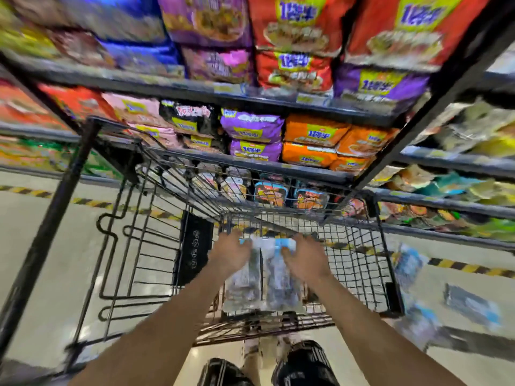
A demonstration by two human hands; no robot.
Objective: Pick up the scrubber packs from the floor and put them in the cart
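Both my arms reach down into the black wire cart. My left hand grips the top of one clear scrubber pack with a blue header. My right hand grips a second such pack beside it. The two packs hang side by side inside the basket, just above its bottom. More scrubber packs lie on the floor to the right of the cart, blurred.
Shelves of noodle packets rise right behind the cart. A yellow-black hazard stripe runs along the pale floor. The cart's black handle frame stands at the left. Dark shoes show below the cart's near edge.
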